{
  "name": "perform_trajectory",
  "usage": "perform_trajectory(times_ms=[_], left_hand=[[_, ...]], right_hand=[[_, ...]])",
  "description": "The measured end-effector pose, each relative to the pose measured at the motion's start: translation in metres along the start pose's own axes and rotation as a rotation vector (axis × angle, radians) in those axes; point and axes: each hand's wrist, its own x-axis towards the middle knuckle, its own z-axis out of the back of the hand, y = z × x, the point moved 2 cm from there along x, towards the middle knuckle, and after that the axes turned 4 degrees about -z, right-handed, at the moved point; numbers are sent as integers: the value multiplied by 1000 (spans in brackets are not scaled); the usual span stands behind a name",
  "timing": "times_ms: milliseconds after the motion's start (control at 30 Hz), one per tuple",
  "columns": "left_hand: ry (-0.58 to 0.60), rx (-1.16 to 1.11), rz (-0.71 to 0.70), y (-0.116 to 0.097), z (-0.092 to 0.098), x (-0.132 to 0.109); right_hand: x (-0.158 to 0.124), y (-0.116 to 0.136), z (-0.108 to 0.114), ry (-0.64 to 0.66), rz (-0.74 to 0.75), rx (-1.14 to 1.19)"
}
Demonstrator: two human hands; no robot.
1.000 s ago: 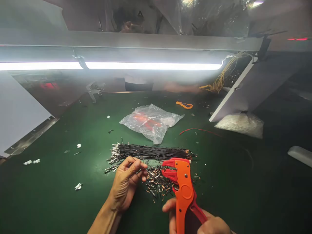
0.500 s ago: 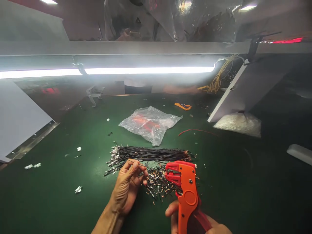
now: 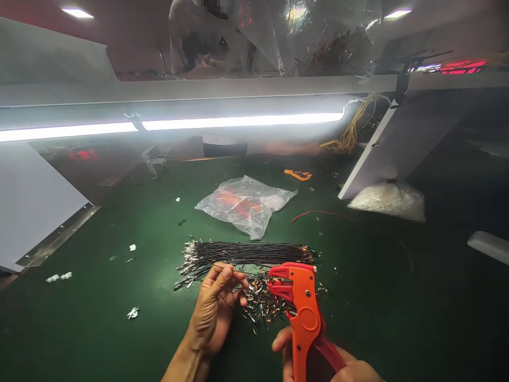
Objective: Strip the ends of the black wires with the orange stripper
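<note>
Head view: right hand grips the orange wire stripper near the bench front, long axis running away from the person, jaws facing left toward the left hand, pinched shut on a thin wire

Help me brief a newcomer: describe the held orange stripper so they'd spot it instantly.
On the green table, find the row of black wires. In front of it, the wire stripper stands upright in the right hand, red head beside the scattered offcuts. Unlike the small orange tool across the table, it is large and gripped.
</note>
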Motion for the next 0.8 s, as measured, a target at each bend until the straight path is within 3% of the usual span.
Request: perform_trajectory(times_ms=[133, 300, 533, 700, 800], left_hand=[[8, 184, -156, 2, 0, -3], [30, 427, -582, 1, -3, -14], [45, 700, -1037, -6, -17, -35], [166, 806, -1202, -6, -20, -37], [208, 831, -1230, -4, -18, -39]], right_hand=[[-1, 2, -5, 3, 74, -57], [-6, 5, -9, -128, 118, -210], [-7, 0, -4, -121, 50, -168], [-6, 4, -5, -108, 104, -214], [-6, 4, -3, -138, 104, -221]])
